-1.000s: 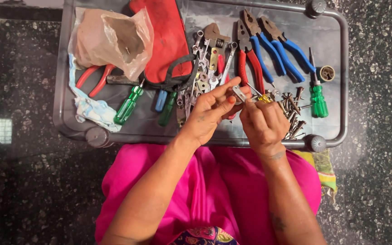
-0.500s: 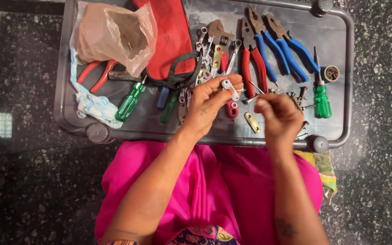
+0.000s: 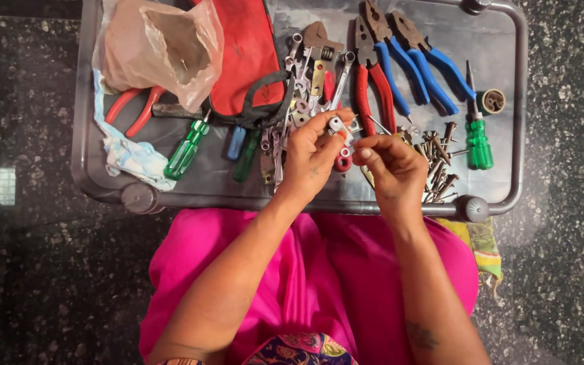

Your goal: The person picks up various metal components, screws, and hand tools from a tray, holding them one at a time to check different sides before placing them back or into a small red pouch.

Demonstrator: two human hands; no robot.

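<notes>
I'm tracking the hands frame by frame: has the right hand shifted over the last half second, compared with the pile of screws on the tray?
Yes. The right hand has moved left, off the pile of screws, toward the left hand.

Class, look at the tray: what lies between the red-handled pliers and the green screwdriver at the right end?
In the head view, between the red-handled pliers and the green screwdriver lie two blue-handled pliers and, nearer the person, a heap of screws.
</notes>
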